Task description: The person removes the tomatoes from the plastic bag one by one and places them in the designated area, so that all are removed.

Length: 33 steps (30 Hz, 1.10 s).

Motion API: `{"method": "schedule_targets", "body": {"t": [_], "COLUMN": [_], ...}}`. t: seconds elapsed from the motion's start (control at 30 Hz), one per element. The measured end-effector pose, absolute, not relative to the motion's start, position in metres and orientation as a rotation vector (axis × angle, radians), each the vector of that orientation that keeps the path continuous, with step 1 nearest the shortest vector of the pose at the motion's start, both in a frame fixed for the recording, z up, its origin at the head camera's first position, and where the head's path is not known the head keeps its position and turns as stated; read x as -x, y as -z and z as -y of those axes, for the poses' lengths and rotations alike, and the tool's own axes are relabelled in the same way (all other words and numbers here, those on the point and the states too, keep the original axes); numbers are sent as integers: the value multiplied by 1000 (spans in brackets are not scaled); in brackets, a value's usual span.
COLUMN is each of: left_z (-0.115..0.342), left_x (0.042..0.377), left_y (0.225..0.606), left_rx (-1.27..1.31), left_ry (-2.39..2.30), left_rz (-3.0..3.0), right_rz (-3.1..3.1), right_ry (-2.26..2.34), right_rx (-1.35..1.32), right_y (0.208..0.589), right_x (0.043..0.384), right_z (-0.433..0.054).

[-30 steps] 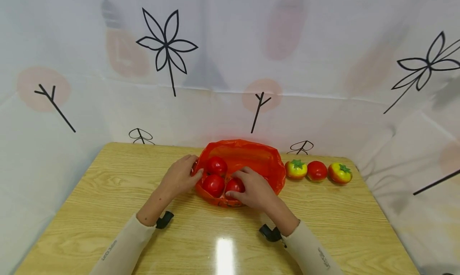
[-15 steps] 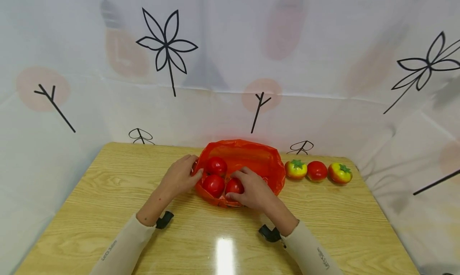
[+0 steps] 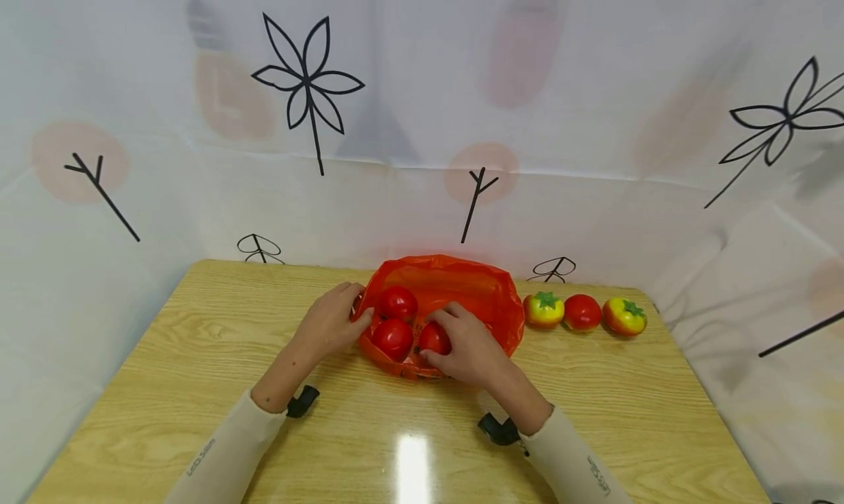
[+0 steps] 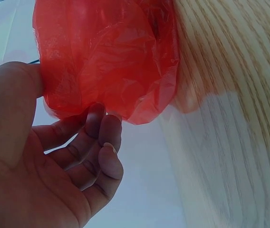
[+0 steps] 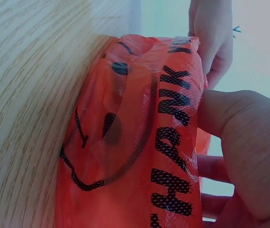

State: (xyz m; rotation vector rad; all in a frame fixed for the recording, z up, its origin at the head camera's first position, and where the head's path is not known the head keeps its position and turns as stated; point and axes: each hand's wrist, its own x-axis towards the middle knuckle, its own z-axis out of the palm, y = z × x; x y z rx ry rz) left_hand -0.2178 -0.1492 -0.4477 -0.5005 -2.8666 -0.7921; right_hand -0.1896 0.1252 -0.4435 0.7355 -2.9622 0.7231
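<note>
Head view, lower middle of the frame: a red plastic bag (image 3: 455, 284) stands with its mouth spread on the wooden surface (image 3: 165, 357). Inside it, right of centre in the frame, the right hand (image 3: 471, 349) has its thumb and fingers curved round a red fruit (image 3: 434, 338), tomato-like in shape, gripping it near the bag's front edge. Just left of that, a rear fruit (image 3: 398, 304) and a front fruit (image 3: 393, 339) rest in the bag. The left hand (image 3: 328, 321) pinches the bag's left rim between thumb and bent fingers. Right of the bag, a row holds a yellow-red fruit (image 3: 544, 310), a plain red fruit (image 3: 583, 313) and a leaf-topped fruit (image 3: 624, 317).

The step in hand seems to be handling one fruit in the bag; whether it is being set down or picked up, I cannot tell. If set down, the next move calls for loosening the right fingers and clearing the rim; if picked up, for a firm grip and a straight lift. Either way, the left hand should steady the thin plastic.
</note>
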Motion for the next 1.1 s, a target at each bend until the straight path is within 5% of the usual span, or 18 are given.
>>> {"method": "schedule_targets", "body": {"t": [1.1], "left_z": [150], "left_x": [218], "left_y": [449], "left_rx": [509], "left_ry": [794], "left_rz": [2855], "right_rz": [2718], "right_ry": [-814], "right_rx": [-724], "right_y": [439], "right_x": [173], "right_z": [-141]}}
